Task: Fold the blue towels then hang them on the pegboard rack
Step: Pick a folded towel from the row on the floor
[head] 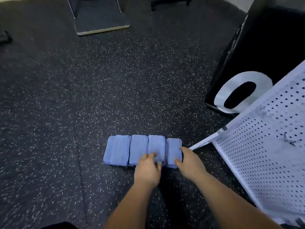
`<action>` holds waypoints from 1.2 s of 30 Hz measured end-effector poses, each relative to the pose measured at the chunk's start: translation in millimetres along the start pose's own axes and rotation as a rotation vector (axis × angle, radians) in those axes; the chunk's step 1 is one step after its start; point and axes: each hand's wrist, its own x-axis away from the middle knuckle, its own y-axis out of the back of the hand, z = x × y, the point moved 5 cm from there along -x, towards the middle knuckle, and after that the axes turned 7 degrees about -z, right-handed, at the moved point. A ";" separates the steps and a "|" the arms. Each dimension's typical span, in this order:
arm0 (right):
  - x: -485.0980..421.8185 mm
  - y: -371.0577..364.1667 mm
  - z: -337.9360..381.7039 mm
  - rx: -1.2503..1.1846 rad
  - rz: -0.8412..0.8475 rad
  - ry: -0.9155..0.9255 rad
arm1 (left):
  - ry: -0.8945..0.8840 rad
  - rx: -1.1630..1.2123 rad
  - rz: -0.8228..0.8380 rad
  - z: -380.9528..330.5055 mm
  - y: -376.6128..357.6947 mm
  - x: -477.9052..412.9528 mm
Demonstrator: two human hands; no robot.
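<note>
Folded blue cloth towels [138,149] lie in a row on the speckled black rubber floor [99,96], long axes pointing away. Right hand [189,162] clasps the rightmost towel [173,146], nearest the white perforated pegboard rack [264,146] to its right; left hand [146,171] pinches the neighbouring towel [156,144] with curled fingers.

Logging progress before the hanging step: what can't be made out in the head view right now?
Head view, near ends of the right-hand blue towels: covered by the left hand and right hand.
Each hand's grip: motion-blurred, pinching or pressing unclear.
Pegboard rack: cut off by the right edge.
Its hooks: too small and blurred to count.
</note>
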 end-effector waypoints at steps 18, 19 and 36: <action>-118.9 -71.1 45.6 0.227 0.106 0.204 | 0.178 0.087 -0.080 38.7 -34.6 -29.2; -118.8 -70.6 43.7 0.253 0.092 0.193 | 0.182 0.087 -0.077 39.0 -34.5 -28.8; -4.6 -0.4 28.6 -0.581 0.006 -0.024 | 0.066 0.524 -0.037 -16.7 13.2 13.1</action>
